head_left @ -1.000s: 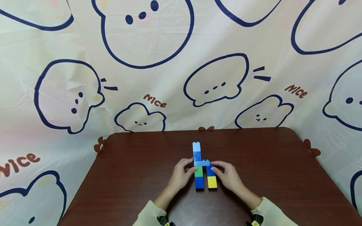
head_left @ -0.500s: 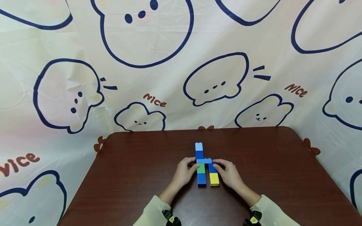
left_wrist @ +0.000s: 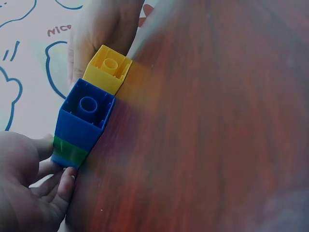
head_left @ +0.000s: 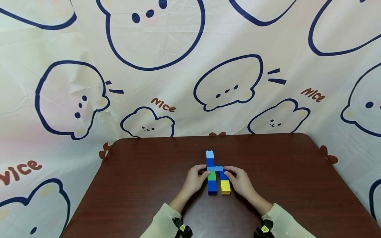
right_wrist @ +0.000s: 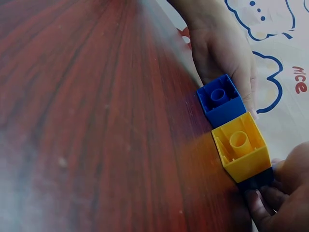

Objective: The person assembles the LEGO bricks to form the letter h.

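Both hands hold one build of toy building bricks that lies along the table, close over its surface. Its left column runs from a light blue brick (head_left: 209, 154) through blue, a long light blue brick (head_left: 215, 168) and a green brick (head_left: 211, 175) to a blue brick (head_left: 212, 187). The right column has a blue brick (head_left: 224, 175) and a yellow brick (head_left: 225, 187). My left hand (head_left: 194, 178) pinches the left column near the green brick. On the other side, my right hand (head_left: 240, 181) pinches the right column's blue brick. Hollow undersides of the yellow brick (right_wrist: 239, 142) and blue brick (left_wrist: 88, 106) show in the wrist views.
The dark brown table (head_left: 143, 185) has rounded far corners. Behind it hangs a pale cloth (head_left: 184, 82) printed with cartoon outlines. Each sleeve cuff has a dark wrist strap (head_left: 182, 228) near it.
Both hands have carried the brick build slightly right and away from the person, mostly in the first half second. The grip looks the same throughout.
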Demonstrator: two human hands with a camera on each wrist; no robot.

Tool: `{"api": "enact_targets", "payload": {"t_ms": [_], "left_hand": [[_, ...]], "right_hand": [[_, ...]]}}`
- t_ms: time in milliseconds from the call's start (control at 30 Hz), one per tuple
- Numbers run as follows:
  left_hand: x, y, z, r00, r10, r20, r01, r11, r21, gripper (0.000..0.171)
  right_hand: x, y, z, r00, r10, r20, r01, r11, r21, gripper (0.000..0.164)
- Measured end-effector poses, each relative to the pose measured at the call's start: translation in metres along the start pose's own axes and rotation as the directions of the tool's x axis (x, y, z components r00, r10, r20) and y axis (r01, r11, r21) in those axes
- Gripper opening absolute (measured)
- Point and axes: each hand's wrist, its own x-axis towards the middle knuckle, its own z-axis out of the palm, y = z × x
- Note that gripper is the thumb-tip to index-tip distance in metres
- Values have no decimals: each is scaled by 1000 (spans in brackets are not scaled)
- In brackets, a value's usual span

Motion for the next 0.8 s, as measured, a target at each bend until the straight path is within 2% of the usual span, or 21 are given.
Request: {"api": "enact_targets", "payload": {"t_ms": [200,500,800], "left_hand": [[7,-3,0,1000,-12,-5,12,999,-36,32],[17,1,1,997,-79,7,79,994,-75,35],[21,3,1,995,-100,15,101,993,-64,35]], "right_hand": [[7,1,-1,1000,30,1,-30,1000,0,26],[17,4,-5,996,84,-25,-83,996,30,24],[22,5,-4,991,133,-18,-132,990,56,25]]}}
